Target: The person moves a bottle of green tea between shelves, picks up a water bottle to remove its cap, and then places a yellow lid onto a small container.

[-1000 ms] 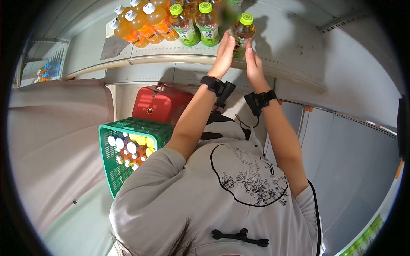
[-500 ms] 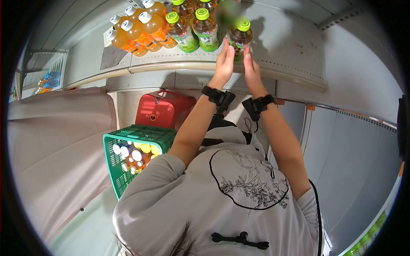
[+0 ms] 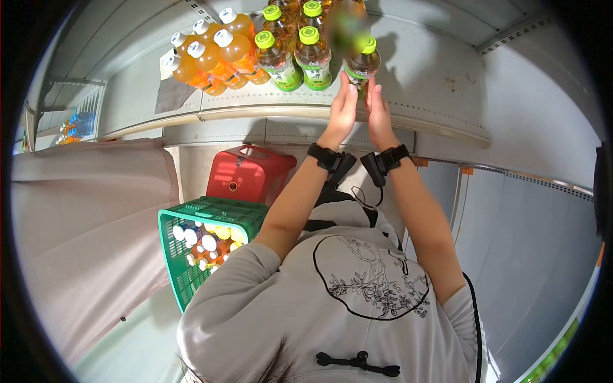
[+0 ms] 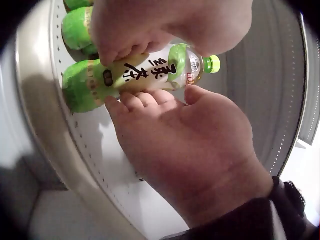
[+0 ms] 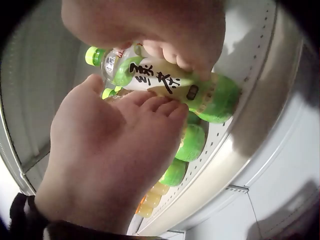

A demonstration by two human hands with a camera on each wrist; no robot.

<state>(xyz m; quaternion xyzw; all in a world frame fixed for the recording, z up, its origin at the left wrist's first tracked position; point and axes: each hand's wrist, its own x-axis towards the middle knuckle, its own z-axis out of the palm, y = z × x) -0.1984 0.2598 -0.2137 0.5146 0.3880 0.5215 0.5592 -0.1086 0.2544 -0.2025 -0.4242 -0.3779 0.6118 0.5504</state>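
A green tea bottle (image 3: 363, 64) with a bright green cap stands upright near the front of the shelf, its label characters facing forward. My left hand (image 3: 343, 116) lies along its left side, fingers straight and touching the label. On the opposite side, my right hand (image 3: 378, 120) rests its straight fingers against the bottle. In the left wrist view the label (image 4: 150, 72) shows between both hands. The right wrist view shows the bottle's green base (image 5: 222, 99) below the fingertips. Two matching tea bottles (image 3: 313, 60) stand to the left in front, more behind them.
Several orange drink bottles (image 3: 207, 59) with white caps stand left on the same shelf (image 3: 428, 96), whose pale front lip (image 3: 268, 113) runs below my hands. Lower left are a green crate (image 3: 167, 255) of capped bottles and a red box (image 3: 239, 177). A grey cloth (image 3: 89, 217) hangs at left.
The head view has shifted, so shelf, crate and box appear lower. My left fingertips sit lower against the tea bottle than before. Both hands stay at its sides.
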